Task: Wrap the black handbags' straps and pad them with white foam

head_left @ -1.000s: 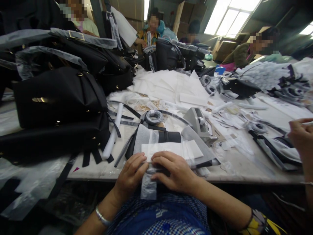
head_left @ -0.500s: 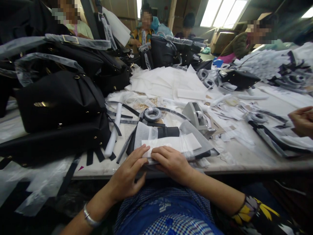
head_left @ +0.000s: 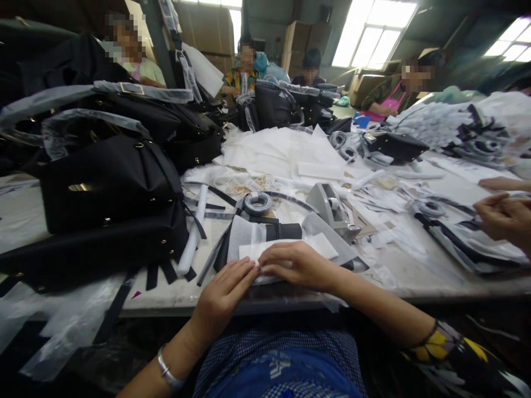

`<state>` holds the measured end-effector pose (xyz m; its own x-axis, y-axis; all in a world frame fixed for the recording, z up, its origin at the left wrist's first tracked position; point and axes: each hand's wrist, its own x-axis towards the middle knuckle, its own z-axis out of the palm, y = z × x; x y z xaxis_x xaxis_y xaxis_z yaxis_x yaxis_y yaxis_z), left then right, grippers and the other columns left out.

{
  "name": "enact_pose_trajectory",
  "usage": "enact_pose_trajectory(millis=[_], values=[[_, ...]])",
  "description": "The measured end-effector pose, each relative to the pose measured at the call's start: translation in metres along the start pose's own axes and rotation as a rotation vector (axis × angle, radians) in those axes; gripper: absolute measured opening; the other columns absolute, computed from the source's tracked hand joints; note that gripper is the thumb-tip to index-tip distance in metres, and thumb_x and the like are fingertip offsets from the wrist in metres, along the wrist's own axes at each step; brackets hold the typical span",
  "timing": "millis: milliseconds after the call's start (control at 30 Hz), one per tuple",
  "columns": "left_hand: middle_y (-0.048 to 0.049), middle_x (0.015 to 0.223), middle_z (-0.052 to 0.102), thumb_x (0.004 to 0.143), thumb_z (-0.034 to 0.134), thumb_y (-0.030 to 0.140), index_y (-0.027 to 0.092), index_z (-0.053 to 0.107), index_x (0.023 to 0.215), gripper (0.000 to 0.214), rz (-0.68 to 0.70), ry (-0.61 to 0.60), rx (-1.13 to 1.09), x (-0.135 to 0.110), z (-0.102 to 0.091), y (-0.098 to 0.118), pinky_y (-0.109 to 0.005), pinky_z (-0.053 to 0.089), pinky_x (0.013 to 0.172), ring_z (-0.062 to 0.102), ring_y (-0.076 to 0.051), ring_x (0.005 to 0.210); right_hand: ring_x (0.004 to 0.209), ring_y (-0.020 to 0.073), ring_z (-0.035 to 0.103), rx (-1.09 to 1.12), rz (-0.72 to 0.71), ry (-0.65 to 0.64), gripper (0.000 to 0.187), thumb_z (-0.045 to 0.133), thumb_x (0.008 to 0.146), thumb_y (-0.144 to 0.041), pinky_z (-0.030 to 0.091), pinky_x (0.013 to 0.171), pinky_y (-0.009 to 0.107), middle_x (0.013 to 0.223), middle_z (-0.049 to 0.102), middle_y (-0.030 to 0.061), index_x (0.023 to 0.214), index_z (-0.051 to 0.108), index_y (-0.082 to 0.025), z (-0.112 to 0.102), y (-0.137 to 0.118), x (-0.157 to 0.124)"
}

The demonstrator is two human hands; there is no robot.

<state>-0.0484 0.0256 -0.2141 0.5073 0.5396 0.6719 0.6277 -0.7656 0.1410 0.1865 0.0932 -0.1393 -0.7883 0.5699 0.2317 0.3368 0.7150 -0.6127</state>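
Observation:
On the table's front edge lies a black bag part (head_left: pixel 286 232) wrapped in translucent white sheeting, with a folded white sheet (head_left: pixel 319 246) on top. My left hand (head_left: pixel 228 282) reaches onto the near edge of this bundle, its fingers stretched out side by side and resting on the sheet; the thumb is hidden. Meeting it at the fingertips, my right hand (head_left: pixel 294 265) has its fingers bent and pressed together on the sheet's near edge. Just behind the bundle sit a plastic-wrapped coiled strap (head_left: pixel 258 203) and a grey tape dispenser (head_left: pixel 327 207).
Black handbags (head_left: pixel 112 188) are piled on the left, beside a white foam roll (head_left: pixel 193 232). White sheets (head_left: pixel 274 146) cover the table's middle. A co-worker's hands (head_left: pixel 504 215) are at the right edge near another wrapped bundle (head_left: pixel 464 237). Several people work behind.
My right hand has turned, its wrist higher and fingers now curled against the left fingertips. My left hand's fingers have drawn together. The co-worker's hands show more. The camera view has tilted up.

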Motion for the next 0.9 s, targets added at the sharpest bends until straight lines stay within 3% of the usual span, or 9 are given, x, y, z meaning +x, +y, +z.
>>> enact_pose_trajectory(millis=[100, 200, 333, 567, 633, 700, 767, 833, 900], values=[[-0.0135, 0.134, 0.062, 0.094, 0.051, 0.002, 0.013, 0.056, 0.135, 0.042, 0.004, 0.011, -0.003, 0.001, -0.001, 0.002, -0.046, 0.051, 0.107, 0.051, -0.027, 0.134, 0.106, 0.0218, 0.065, -0.182, 0.136, 0.116, 0.023, 0.054, 0.098, -0.025, 0.049, 0.094, 0.033, 0.113, 0.071, 0.0104, 0.113, 0.069, -0.017, -0.01, 0.024, 0.026], [-0.0136, 0.131, 0.065, 0.093, 0.053, 0.002, 0.011, 0.057, 0.133, 0.04, 0.01, 0.034, -0.002, 0.002, 0.002, 0.002, -0.047, 0.051, 0.106, 0.051, -0.028, 0.134, 0.106, 0.0266, 0.064, -0.361, 0.267, -0.047, 0.024, 0.053, 0.098, -0.026, 0.046, 0.091, 0.034, 0.111, 0.072, 0.0132, 0.106, 0.073, -0.015, -0.01, 0.051, 0.055], [-0.0138, 0.127, 0.067, 0.094, 0.054, 0.004, 0.009, 0.058, 0.131, 0.038, 0.017, 0.058, -0.029, 0.002, 0.005, -0.002, -0.045, 0.053, 0.104, 0.053, -0.027, 0.131, 0.089, 0.0225, 0.067, -0.362, 0.3, -0.28, 0.03, 0.05, 0.099, -0.027, 0.044, 0.077, 0.029, 0.094, 0.076, 0.0096, 0.088, 0.076, -0.017, -0.008, 0.07, 0.084], [-0.0152, 0.13, 0.064, 0.094, 0.051, 0.0, 0.007, 0.056, 0.134, 0.041, -0.008, 0.064, -0.051, -0.004, 0.014, -0.003, -0.046, 0.05, 0.106, 0.051, -0.027, 0.133, 0.094, 0.0219, 0.067, -0.341, 0.312, -0.289, 0.022, 0.057, 0.096, -0.027, 0.046, 0.085, 0.03, 0.101, 0.075, 0.0096, 0.096, 0.076, -0.015, -0.002, 0.069, 0.104], [-0.0153, 0.131, 0.064, 0.093, 0.051, -0.001, 0.007, 0.055, 0.135, 0.043, -0.024, 0.058, -0.051, -0.005, 0.015, -0.002, -0.046, 0.048, 0.107, 0.051, -0.026, 0.132, 0.104, 0.0249, 0.065, -0.367, 0.261, -0.189, 0.023, 0.057, 0.096, -0.027, 0.045, 0.094, 0.036, 0.113, 0.072, 0.0121, 0.109, 0.073, -0.014, -0.002, 0.054, 0.091], [-0.0149, 0.131, 0.064, 0.092, 0.053, -0.002, 0.007, 0.055, 0.135, 0.044, -0.045, 0.06, -0.061, -0.005, 0.014, 0.0, -0.044, 0.048, 0.108, 0.052, -0.025, 0.131, 0.111, 0.0258, 0.061, -0.36, 0.141, 0.008, 0.031, 0.058, 0.097, -0.029, 0.044, 0.098, 0.039, 0.123, 0.067, 0.014, 0.122, 0.066, -0.013, -0.003, 0.031, 0.065], [-0.0141, 0.13, 0.064, 0.091, 0.056, -0.001, 0.009, 0.056, 0.135, 0.045, -0.061, 0.069, -0.081, -0.004, 0.013, -0.001, -0.042, 0.049, 0.106, 0.054, -0.024, 0.129, 0.106, 0.0218, 0.062, -0.268, 0.005, 0.193, 0.031, 0.057, 0.098, -0.031, 0.049, 0.092, 0.035, 0.115, 0.068, 0.0126, 0.123, 0.063, -0.013, 0.003, 0.005, 0.026], [-0.0135, 0.129, 0.065, 0.091, 0.057, 0.001, 0.01, 0.056, 0.135, 0.045, -0.071, 0.07, -0.1, -0.003, 0.012, -0.003, -0.04, 0.05, 0.105, 0.056, -0.023, 0.127, 0.087, 0.0167, 0.063, -0.153, -0.074, 0.237, 0.021, 0.056, 0.099, -0.028, 0.051, 0.078, 0.028, 0.096, 0.07, 0.0076, 0.111, 0.065, -0.014, 0.017, -0.015, -0.019], [-0.0129, 0.13, 0.064, 0.092, 0.058, 0.003, 0.012, 0.055, 0.136, 0.045, -0.073, 0.054, -0.114, -0.004, 0.012, -0.006, -0.039, 0.05, 0.105, 0.056, -0.022, 0.126, 0.081, 0.017, 0.061, -0.179, -0.08, 0.234, 0.021, 0.06, 0.097, -0.028, 0.05, 0.074, 0.028, 0.091, 0.07, 0.0074, 0.11, 0.065, -0.013, 0.039, -0.023, -0.06]])
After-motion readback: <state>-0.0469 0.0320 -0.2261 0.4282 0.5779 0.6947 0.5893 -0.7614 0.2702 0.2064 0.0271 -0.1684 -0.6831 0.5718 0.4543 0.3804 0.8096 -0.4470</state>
